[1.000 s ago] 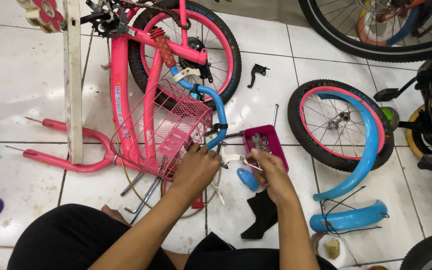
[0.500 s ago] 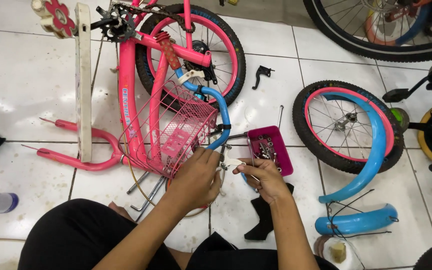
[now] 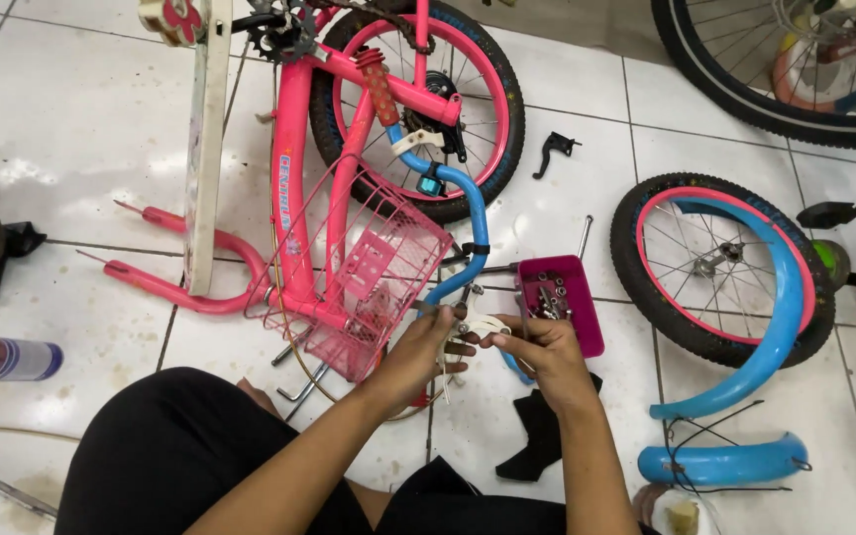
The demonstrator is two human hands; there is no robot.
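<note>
White brake caliper point(image 3: 476, 327) at lower centre, pinched between left hand point(image 3: 418, 352) and right hand point(image 3: 539, 352). Long axis roughly left-right across frame. Pink parts tray point(image 3: 587, 327) just right, nearer right hand.

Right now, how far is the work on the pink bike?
Done: the front wheel and blue fenders lie off the bike on the floor. In hand: left hand and right hand hold a white brake part together. Left: that part is not yet mounted, and the wheel remains off.

A loose wheel point(image 3: 720, 263) with a blue mudguard point(image 3: 763, 327) lies on the tiled floor point(image 3: 71, 119). A black brake lever point(image 3: 555, 153) sits apart; a purple spray can point(image 3: 2, 358) lies far left.
</note>
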